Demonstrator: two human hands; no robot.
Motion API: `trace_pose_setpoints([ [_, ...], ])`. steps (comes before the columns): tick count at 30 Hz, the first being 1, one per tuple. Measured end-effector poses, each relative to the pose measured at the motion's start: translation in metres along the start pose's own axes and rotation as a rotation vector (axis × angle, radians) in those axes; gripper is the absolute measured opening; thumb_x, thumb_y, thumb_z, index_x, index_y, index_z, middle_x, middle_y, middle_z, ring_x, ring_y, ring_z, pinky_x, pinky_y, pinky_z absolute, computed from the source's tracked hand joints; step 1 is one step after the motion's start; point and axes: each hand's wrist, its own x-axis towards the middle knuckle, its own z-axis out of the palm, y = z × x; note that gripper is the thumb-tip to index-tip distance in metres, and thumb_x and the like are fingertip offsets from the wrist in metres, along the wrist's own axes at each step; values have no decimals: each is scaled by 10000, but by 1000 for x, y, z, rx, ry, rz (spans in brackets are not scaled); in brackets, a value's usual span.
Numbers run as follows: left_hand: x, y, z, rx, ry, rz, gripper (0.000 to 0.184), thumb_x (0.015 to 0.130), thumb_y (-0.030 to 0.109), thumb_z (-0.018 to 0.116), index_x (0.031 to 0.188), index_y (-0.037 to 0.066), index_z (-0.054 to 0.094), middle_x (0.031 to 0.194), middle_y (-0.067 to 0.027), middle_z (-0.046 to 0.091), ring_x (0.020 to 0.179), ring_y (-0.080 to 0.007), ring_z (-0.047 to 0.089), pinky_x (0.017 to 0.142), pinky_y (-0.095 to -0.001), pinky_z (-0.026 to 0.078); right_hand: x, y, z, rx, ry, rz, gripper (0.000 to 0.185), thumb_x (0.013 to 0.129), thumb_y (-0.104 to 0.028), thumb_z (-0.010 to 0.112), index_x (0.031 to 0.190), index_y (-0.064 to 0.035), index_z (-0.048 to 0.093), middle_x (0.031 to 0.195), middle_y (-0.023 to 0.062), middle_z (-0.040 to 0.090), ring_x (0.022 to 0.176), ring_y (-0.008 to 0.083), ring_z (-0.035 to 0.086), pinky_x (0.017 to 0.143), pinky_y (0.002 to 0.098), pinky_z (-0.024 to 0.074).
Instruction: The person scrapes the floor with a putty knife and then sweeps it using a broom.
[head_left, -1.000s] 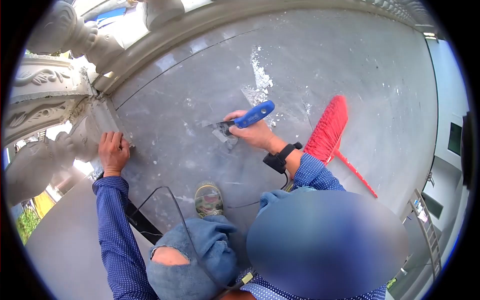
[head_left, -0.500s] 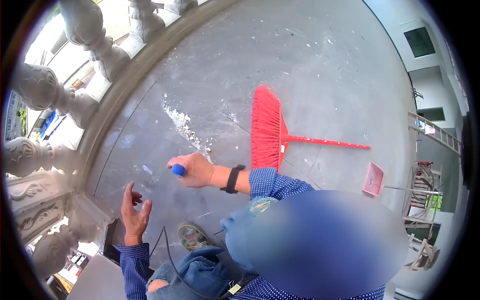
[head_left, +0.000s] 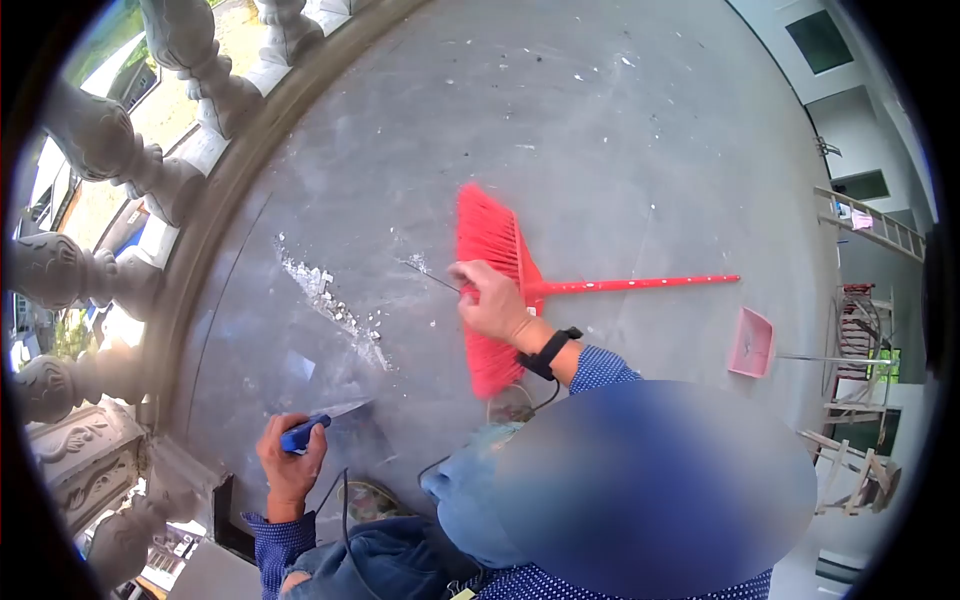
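Observation:
In my left hand [head_left: 290, 465], the fingers are closed around the blue handle of a flat-bladed scraper [head_left: 308, 432]. Its thin metal blade points right, low over the grey floor. My right hand [head_left: 490, 302] is in front of the red bristles of a broom [head_left: 490, 225], with fingers loosely curled and a gap between thumb and forefinger where red shows. Whether it touches the broom is hard to see. A strip of white crumbled debris [head_left: 325, 300] lies on the floor left of the broom. The broom's red handle [head_left: 640, 285] points right.
A pink dustpan [head_left: 750, 342] with a long metal handle lies at the right. White balusters [head_left: 95, 140] line the left side. A ladder [head_left: 875, 230] and wooden stools [head_left: 850, 470] stand by the far wall. A black cable [head_left: 345, 520] hangs by my leg.
The blue-handled scraper has passed from my right hand to my left. My right hand has moved right, over the broom's bristles. The view has shifted slightly.

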Motion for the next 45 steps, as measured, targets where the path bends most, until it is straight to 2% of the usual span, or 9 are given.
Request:
trace_pose_setpoints([
  [6,5,4,4,-35,-3,-59,186,755,137,784,844,29,660,748,-139,622,664,-315,612,629,-367,487,-44,127,-106,-565,62,431,429,768,-43,549,1195,-74,579,1204,162,583,1132,410,571,943,502,488],
  [8,8,5,8,-40,-22,-57,191,754,148,788,836,31,661,738,-135,616,662,-311,611,627,-365,486,-55,138,-116,-775,-242,548,367,772,-75,578,1138,-67,610,1202,163,579,1121,391,580,966,489,471],
  [15,15,4,6,4,-45,61,205,731,148,784,818,47,629,799,-110,625,692,-297,614,648,-370,497,-45,150,-110,-931,-512,436,266,773,-118,594,1032,-70,633,1082,169,651,1068,376,609,937,490,481],
  [22,4,-18,-5,-406,-116,-247,184,748,121,732,847,42,599,806,-106,661,698,-265,625,671,-336,499,12,83,-111,-679,-546,193,185,802,-149,587,982,-108,587,849,179,665,834,432,643,731,520,516],
  [33,36,13,-56,-242,-370,-323,163,724,78,731,827,42,609,669,-109,570,580,-202,559,583,-320,475,110,-84,-31,-692,-517,40,184,866,-132,569,1004,-47,481,824,192,665,763,438,660,658,539,527],
  [38,35,36,-84,-223,-313,-299,202,751,178,755,846,69,614,706,-152,623,634,-355,629,593,-401,503,150,-155,-48,-504,-529,-168,225,856,-146,595,1029,-12,543,819,216,668,706,418,659,645,491,534],
  [42,17,64,-105,-188,-318,-331,183,756,178,727,871,82,622,775,-143,657,709,-367,651,625,-422,508,128,-151,-108,-230,-994,738,304,923,-305,644,940,-3,606,677,100,573,656,225,606,647,383,490],
  [43,9,71,-110,-178,-295,-365,183,756,178,727,871,82,622,775,-143,657,709,-367,651,625,-422,508,98,-130,-118,-272,-868,431,376,955,-358,630,881,8,589,639,60,499,610,149,503,585,366,434],
  [45,-16,87,-119,-225,-296,-384,181,739,161,717,873,86,621,772,-139,658,714,-376,645,624,-424,505,71,-145,-136,-258,-887,560,399,984,-352,597,816,9,566,625,44,447,598,136,422,551,359,383],
])
